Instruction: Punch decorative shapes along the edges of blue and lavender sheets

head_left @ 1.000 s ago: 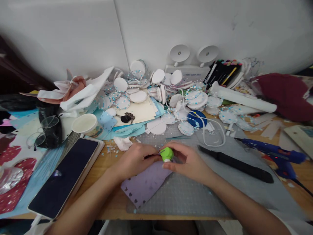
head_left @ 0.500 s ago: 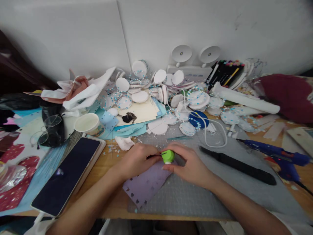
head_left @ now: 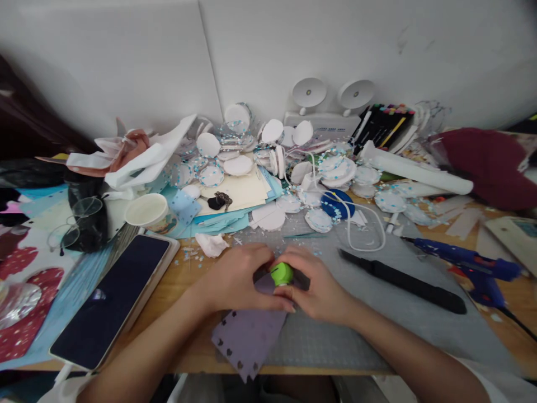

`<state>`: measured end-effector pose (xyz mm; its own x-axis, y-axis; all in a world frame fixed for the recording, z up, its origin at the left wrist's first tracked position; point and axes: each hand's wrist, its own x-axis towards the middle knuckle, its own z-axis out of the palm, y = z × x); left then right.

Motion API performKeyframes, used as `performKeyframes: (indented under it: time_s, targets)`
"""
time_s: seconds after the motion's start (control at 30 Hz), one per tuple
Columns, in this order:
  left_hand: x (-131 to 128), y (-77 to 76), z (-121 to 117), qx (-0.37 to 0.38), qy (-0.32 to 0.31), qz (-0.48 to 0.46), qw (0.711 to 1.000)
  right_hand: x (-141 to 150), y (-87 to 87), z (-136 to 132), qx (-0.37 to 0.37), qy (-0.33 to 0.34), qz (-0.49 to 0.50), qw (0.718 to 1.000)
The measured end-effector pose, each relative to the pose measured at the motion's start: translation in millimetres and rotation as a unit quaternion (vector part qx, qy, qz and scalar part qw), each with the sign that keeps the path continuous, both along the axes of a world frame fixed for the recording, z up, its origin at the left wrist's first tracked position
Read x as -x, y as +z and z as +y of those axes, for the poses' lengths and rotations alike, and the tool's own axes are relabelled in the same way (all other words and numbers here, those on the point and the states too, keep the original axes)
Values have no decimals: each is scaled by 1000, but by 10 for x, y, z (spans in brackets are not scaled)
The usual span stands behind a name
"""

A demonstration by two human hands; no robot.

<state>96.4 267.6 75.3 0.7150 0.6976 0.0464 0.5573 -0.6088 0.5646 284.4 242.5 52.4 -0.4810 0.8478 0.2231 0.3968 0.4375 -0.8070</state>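
Observation:
My right hand (head_left: 321, 285) is closed around a small green craft paper punch (head_left: 281, 274), its thumb in front and its fingers over the back. My left hand (head_left: 239, 277) curls around the punch's left side, with its fingertips close to those of the right hand. Its thumb stretches across a sheet of purple paper (head_left: 255, 336) and meets the right thumb. Several small shapes are cut out along the paper's left and lower edges. The paper's upper end passes under the hands and the punch, where it is partly hidden.
A grey cutting mat (head_left: 331, 341) lies under the work. A black utility knife (head_left: 403, 280) and a blue glue gun (head_left: 470, 260) are to the right, a phone (head_left: 111, 299) and a paper cup (head_left: 146, 211) to the left. White discs with blue-dotted trim (head_left: 268, 215) crowd the back.
The left thumb has moved right, across the paper to the right thumb. The punch has shifted slightly left and down. The paper has turned, its lower end now hanging past the table edge.

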Motion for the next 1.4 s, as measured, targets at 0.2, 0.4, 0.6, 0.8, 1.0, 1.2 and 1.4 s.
performKeyframes:
  time_s: [0.2, 0.4, 0.6, 0.8, 1.0, 1.2, 1.4]
  targets:
    - [-49, -117, -42, -76, -23, 24, 997, 33, -44, -34, 3, -1, -13, 1000]
    - [-19, -197, -39, -89, -52, -15, 995, 63, -43, -34, 35, -6, -12, 999]
    - [-35, -213, -44, -92, -54, -16, 994, 75, -54, -54, 51, -13, -1, 999]
    - [-23, -223, -18, -85, -49, -25, 995, 65, -102, -41, 26, -16, -9, 999]
    - [-42, -218, -11, -68, -23, -32, 997, 31, -78, -22, 10, -19, -19, 1000]
    - [-21, -159, 22, 43, -10, -83, 996, -43, -18, 0, 11, -29, 16, 999]
    - [22, -89, 52, 118, -42, -98, 987, -124, 78, 37, 49, -56, 48, 996]
